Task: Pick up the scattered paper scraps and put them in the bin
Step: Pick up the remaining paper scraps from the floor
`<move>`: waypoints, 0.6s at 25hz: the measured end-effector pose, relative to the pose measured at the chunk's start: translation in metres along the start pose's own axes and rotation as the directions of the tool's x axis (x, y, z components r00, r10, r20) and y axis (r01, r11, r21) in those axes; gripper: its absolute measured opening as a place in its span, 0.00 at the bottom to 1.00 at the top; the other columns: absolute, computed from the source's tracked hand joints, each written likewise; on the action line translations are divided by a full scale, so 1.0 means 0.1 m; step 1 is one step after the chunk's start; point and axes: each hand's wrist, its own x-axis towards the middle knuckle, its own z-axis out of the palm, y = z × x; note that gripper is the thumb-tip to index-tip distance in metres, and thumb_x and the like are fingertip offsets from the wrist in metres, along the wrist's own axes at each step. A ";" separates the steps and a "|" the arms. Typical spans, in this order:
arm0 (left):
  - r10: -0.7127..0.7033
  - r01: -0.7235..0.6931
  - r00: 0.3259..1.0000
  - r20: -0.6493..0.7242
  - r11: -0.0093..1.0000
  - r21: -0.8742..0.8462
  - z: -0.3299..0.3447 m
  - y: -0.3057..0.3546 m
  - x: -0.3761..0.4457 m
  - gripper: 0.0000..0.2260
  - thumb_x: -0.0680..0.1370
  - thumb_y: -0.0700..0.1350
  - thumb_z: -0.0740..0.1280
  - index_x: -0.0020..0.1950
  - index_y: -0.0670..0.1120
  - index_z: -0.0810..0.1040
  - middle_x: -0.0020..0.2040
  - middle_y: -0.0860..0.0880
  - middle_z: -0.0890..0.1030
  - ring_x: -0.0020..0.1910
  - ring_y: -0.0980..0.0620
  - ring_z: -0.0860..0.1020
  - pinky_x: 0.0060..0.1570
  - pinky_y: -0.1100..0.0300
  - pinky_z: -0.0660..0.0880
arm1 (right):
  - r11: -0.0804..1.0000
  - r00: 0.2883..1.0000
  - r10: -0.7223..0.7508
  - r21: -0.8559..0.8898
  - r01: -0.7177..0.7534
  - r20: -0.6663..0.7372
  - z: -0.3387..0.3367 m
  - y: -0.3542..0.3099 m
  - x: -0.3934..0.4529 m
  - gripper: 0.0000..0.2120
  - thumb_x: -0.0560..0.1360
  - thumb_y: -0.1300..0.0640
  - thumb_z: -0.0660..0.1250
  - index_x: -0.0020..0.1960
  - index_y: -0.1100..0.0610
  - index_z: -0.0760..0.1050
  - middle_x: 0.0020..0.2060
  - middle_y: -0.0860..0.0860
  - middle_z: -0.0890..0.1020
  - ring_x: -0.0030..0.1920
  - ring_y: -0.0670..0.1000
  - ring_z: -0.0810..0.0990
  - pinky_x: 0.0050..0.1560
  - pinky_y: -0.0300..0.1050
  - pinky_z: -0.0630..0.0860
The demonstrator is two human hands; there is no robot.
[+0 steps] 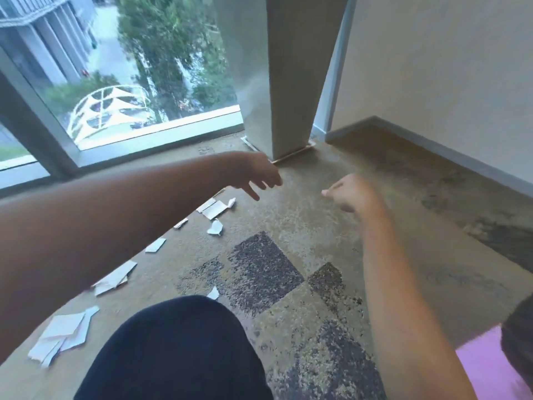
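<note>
Paper scraps (115,277): about nine white pieces on the carpet (288,220), trailing left of the pillar (284,90).
Left hand (253,176): fingers spread, empty.
Right hand (350,193): fisted, contents unclear.
Bin: unseen.

Speckled carpet floor (302,226), dark patches; white paper scraps (115,277) scattered along left, column base (288,151) beyond.

Both forearms are bare, no sleeves showing, no watch or rings on the left hand (253,174) or right hand (350,192). Dark navy trousers cover the knee (178,347).
</note>
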 end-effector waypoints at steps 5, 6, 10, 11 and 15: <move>-0.202 0.202 0.978 -0.058 0.979 -0.004 -0.22 -1.01 0.05 0.08 0.79 0.40 0.66 0.56 0.41 0.80 0.63 0.42 0.78 0.61 0.44 0.75 0.55 0.44 0.78 | 0.946 0.878 -0.301 0.001 0.324 0.372 1.27 -0.69 -0.26 0.17 0.74 0.47 0.71 0.57 0.57 0.80 0.52 0.53 0.84 0.49 0.52 0.82 0.54 0.50 0.80; -0.250 0.252 0.966 -0.057 0.968 0.018 -0.23 -1.20 0.05 0.10 0.79 0.41 0.67 0.60 0.41 0.79 0.64 0.42 0.77 0.63 0.44 0.74 0.56 0.42 0.77 | 0.924 0.810 -0.358 0.054 0.377 0.464 1.52 -0.75 -0.37 0.16 0.74 0.49 0.72 0.58 0.56 0.80 0.53 0.52 0.83 0.49 0.51 0.82 0.53 0.49 0.81; -0.411 0.413 0.911 -0.039 0.906 0.095 -0.37 -1.88 0.02 0.21 0.77 0.45 0.69 0.69 0.41 0.72 0.70 0.42 0.72 0.71 0.41 0.68 0.60 0.35 0.72 | 0.770 0.488 -0.515 0.130 0.625 0.705 2.34 -0.75 -0.76 0.17 0.72 0.51 0.75 0.59 0.54 0.78 0.56 0.51 0.80 0.52 0.49 0.80 0.52 0.46 0.79; -0.454 0.457 0.889 -0.048 0.884 0.098 -0.42 -2.08 -0.02 0.23 0.77 0.46 0.69 0.70 0.40 0.71 0.71 0.42 0.71 0.71 0.41 0.67 0.60 0.33 0.71 | 0.708 0.430 -0.531 0.103 0.699 0.730 2.50 -0.73 -0.79 0.17 0.71 0.52 0.75 0.58 0.53 0.78 0.55 0.51 0.79 0.52 0.49 0.79 0.53 0.47 0.78; -0.609 0.616 0.786 -0.106 0.786 0.055 -0.55 -2.83 -0.31 0.27 0.76 0.46 0.71 0.72 0.40 0.68 0.73 0.41 0.68 0.73 0.39 0.65 0.59 0.33 0.72 | 0.515 0.369 -0.566 -0.033 0.857 0.737 2.79 -0.64 -0.71 0.09 0.73 0.54 0.73 0.52 0.52 0.78 0.50 0.49 0.75 0.51 0.50 0.77 0.47 0.46 0.76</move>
